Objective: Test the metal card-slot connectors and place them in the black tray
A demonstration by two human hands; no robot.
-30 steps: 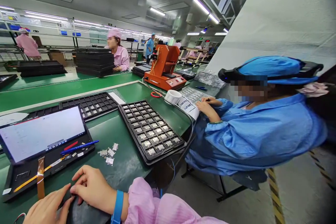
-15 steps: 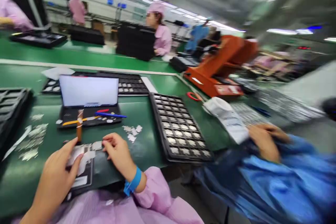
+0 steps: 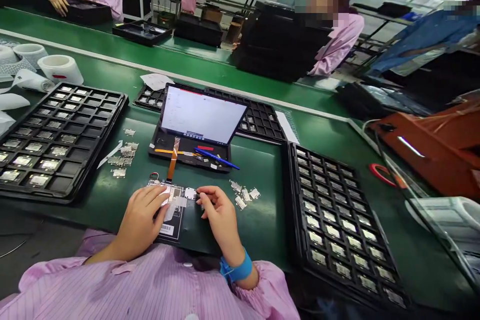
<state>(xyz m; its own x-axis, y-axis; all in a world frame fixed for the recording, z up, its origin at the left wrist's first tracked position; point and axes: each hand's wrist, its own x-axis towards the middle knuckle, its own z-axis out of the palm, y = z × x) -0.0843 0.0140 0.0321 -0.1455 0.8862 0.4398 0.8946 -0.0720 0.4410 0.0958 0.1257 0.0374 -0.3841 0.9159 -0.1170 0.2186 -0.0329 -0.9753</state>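
My left hand [image 3: 140, 217] lies over the left side of a black circuit board [image 3: 177, 230] with a barcode label, its fingers stretched out flat and its thumb apart. At that board's right edge sits a small silver circuit board [image 3: 190, 193]. My right hand [image 3: 222, 217] is closed in a pinch at the small board's right end; the fingertips partly hide that end. A brown ribbon cable [image 3: 173, 161] runs from the black board up to a lit display screen [image 3: 202, 116] in a black case. Clear tape-like film [image 3: 176, 207] covers part of the black board.
Loose small boards lie in piles left [image 3: 123, 159] and right [image 3: 240, 202]. Compartment trays with boards stand at left [image 3: 84, 155] and right [image 3: 292, 200]. A blue pen-like tool [image 3: 217, 158] rests on the case. White rolls [image 3: 60, 69] stand far left. Co-workers sit across the green bench.
The view has swung to the right side's trays less blurred, showing more of the left tray and rolls. Both hands keep their places at the boards. The blue-sleeved neighbour's hands have left the view.
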